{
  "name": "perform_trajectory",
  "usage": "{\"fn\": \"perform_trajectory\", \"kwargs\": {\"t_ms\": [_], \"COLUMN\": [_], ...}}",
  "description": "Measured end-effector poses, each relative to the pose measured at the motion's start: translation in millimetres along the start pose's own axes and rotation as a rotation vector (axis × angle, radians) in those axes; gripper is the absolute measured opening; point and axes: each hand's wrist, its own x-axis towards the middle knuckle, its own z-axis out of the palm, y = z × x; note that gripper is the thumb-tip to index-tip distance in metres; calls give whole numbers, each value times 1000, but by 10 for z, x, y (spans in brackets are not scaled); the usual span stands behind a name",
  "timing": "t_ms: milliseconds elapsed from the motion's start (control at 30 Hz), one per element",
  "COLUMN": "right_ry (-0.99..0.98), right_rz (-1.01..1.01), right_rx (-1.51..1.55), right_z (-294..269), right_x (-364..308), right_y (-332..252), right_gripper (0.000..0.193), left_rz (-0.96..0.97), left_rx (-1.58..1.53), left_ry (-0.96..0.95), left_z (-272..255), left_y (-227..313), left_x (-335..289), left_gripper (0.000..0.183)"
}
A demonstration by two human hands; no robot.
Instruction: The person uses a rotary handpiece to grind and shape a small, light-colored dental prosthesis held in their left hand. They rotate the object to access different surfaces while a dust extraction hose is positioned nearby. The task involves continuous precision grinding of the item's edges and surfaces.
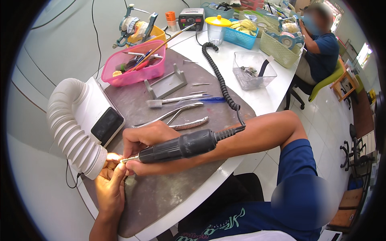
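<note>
My right hand (149,135) grips a black rotary handpiece (183,145), its thin metal tip pointing left. A coiled cord runs from the handpiece's back end. My left hand (110,188) is closed in a pinch at that tip, around a tiny pale piece (122,161) that is mostly hidden by the fingers. Both hands' fingertips meet there, brightly lit, beside the mouth of a white ribbed suction hose (82,138). Just beyond my right hand lie metal pliers (189,123) with their handles spread, and a toothbrush (177,103).
A pink bin (154,76) of tools and a grey stand (165,83) stand further back. Behind them are a dental articulator (134,26), a control box (191,19) and a yellow-lidded jar (217,30). A clear box (253,80) sits right. Another person (321,48) sits at the far right.
</note>
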Motion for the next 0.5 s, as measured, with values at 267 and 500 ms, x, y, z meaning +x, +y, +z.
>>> {"fn": "perform_trajectory", "kwargs": {"t_ms": [267, 500], "right_ry": [6, 12], "right_rz": [-20, -34], "right_rx": [-15, -26], "right_z": [-8, 3], "right_x": [-6, -6], "right_y": [-13, -2], "right_gripper": [23, 22], "left_rz": [15, 15], "left_rx": [15, 16], "left_ry": [0, 2], "left_z": [24, 26], "left_y": [11, 15], "left_x": [4, 6], "left_gripper": [24, 24]}}
